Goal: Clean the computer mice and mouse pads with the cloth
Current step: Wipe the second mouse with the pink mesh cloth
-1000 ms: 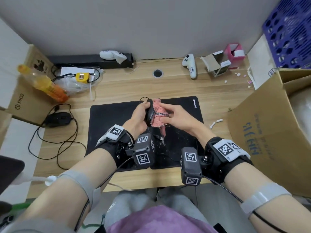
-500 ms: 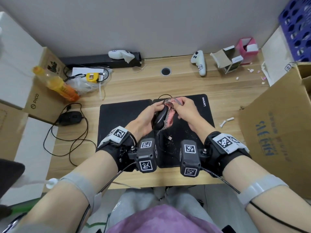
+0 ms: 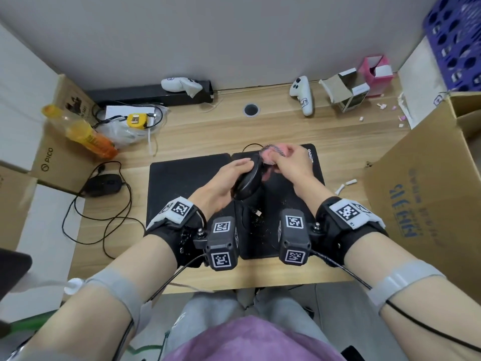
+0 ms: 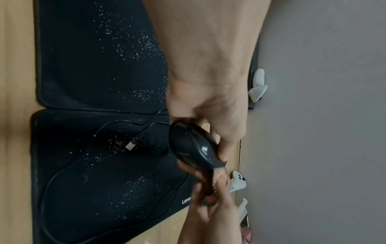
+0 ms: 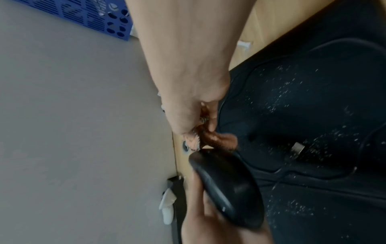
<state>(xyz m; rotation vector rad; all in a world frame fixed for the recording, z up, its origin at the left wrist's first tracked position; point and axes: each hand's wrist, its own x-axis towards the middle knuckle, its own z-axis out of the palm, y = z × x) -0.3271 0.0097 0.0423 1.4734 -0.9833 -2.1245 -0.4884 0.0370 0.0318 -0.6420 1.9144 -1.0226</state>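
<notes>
My left hand (image 3: 229, 178) grips a black wired mouse (image 3: 248, 182) lifted above two black mouse pads, the left pad (image 3: 182, 183) and the right Lenovo pad (image 3: 309, 178). My right hand (image 3: 289, 162) pinches a bunched pink cloth (image 3: 273, 152) against the mouse's far end. In the left wrist view the mouse (image 4: 194, 145) is held on edge with the cloth (image 4: 211, 184) just beyond it. In the right wrist view the cloth (image 5: 208, 137) meets the mouse (image 5: 227, 188). White specks dot both pads, and the mouse's USB plug (image 4: 130, 146) lies on the right pad.
A second black mouse (image 3: 104, 185) with a looped cable lies left of the pads. An orange bottle (image 3: 83, 134), a plastic bag with a yellow tape measure (image 3: 135, 121), white controllers (image 3: 303, 96) and small boxes (image 3: 346, 89) line the back. A big cardboard box (image 3: 426, 194) stands at the right.
Both hands, with the mouse and cloth, shifted right and farther from me. The cloth moved from the mouse's side toward its far end, and the mouse tilted.
</notes>
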